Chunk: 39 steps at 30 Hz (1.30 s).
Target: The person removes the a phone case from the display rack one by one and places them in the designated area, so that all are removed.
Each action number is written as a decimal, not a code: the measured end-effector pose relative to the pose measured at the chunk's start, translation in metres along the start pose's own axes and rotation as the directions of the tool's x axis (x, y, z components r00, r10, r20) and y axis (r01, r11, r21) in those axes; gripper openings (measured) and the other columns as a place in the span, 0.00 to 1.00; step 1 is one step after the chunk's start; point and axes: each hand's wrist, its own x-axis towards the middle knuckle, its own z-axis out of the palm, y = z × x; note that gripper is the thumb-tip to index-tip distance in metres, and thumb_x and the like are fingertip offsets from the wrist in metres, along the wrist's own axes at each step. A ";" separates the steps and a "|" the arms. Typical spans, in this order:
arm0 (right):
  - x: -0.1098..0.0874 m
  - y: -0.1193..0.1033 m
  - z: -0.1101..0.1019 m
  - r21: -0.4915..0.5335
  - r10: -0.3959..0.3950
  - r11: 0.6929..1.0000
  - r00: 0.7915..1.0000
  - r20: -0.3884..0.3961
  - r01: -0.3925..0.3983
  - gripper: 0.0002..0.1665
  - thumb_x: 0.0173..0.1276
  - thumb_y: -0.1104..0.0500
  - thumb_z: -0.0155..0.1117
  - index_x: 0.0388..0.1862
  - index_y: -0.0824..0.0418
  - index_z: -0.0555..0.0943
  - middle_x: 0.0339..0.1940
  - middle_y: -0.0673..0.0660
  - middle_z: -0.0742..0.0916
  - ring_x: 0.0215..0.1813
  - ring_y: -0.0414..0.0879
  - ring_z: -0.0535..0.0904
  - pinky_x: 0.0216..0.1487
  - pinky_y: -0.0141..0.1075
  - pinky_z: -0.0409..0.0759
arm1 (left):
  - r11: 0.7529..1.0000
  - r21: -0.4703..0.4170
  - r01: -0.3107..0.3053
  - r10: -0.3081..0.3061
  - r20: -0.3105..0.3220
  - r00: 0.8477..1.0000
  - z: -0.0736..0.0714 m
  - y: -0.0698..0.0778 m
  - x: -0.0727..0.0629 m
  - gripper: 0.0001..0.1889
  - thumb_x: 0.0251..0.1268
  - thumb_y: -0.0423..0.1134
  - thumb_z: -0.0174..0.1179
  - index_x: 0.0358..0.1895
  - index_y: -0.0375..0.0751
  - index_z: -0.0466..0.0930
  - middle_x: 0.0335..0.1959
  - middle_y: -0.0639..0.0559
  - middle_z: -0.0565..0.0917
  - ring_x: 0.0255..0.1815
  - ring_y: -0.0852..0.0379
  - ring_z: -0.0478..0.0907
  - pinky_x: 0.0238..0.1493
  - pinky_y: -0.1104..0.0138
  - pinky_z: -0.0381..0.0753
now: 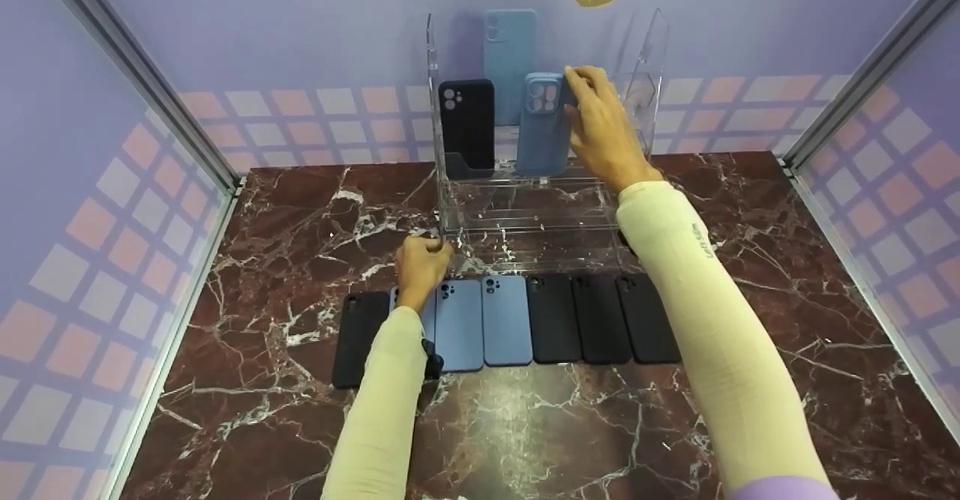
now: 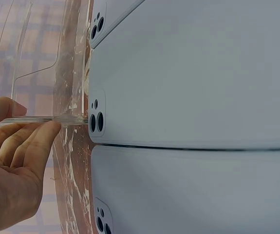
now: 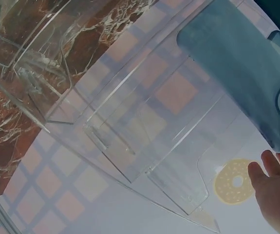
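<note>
My right hand (image 1: pixel 604 128) holds a light-blue phone case (image 1: pixel 544 140) by its upper right side; its fingers meet the camera end of the case in the right wrist view. The case stands upright in a tier of a clear acrylic display stand (image 2: pixel 71 120). My left hand (image 1: pixel 421 267) pinches the front edge of the stand's left side panel between thumb and fingers. Left of the held case, a black phone case (image 1: pixel 469 125) leans in the same tier. Behind them, another light-blue case (image 1: pixel 510 57) stands in a higher tier.
A row of phone cases lies on the dark red marbled table before the stand: black cases (image 1: pixel 604 320) at right, blue cases (image 1: pixel 507 320) in the middle, a black case (image 1: pixel 360 338) at left. Patterned purple panels (image 1: pixel 112 147) enclose the back and sides.
</note>
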 end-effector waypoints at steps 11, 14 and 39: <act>0.000 -0.003 0.000 0.183 0.044 0.983 0.947 -0.318 0.016 0.09 0.65 0.77 0.62 0.41 0.73 0.86 0.40 0.65 0.85 0.45 0.55 0.85 0.51 0.39 0.81 | 0.999 0.017 -0.034 0.035 -0.021 0.999 0.001 -0.002 0.000 0.15 0.66 0.40 0.66 0.22 0.36 0.88 0.20 0.53 0.85 0.25 0.51 0.75 0.43 0.55 0.75; 0.000 -0.001 -0.001 0.191 0.073 0.982 0.934 -0.349 -0.005 0.07 0.64 0.77 0.64 0.38 0.72 0.87 0.36 0.64 0.86 0.41 0.53 0.86 0.45 0.35 0.81 | 0.999 0.018 -0.034 0.034 -0.019 0.999 0.002 -0.001 0.000 0.18 0.66 0.40 0.65 0.18 0.36 0.84 0.17 0.54 0.81 0.23 0.52 0.72 0.40 0.56 0.72; -0.012 -0.016 -0.056 0.292 0.091 0.954 0.855 -0.511 0.073 0.06 0.61 0.77 0.67 0.35 0.72 0.87 0.36 0.59 0.87 0.38 0.45 0.85 0.40 0.29 0.82 | 1.000 -0.005 0.010 -0.010 0.000 1.000 0.003 -0.002 0.006 0.12 0.66 0.41 0.67 0.47 0.39 0.90 0.45 0.43 0.89 0.52 0.42 0.84 0.59 0.50 0.75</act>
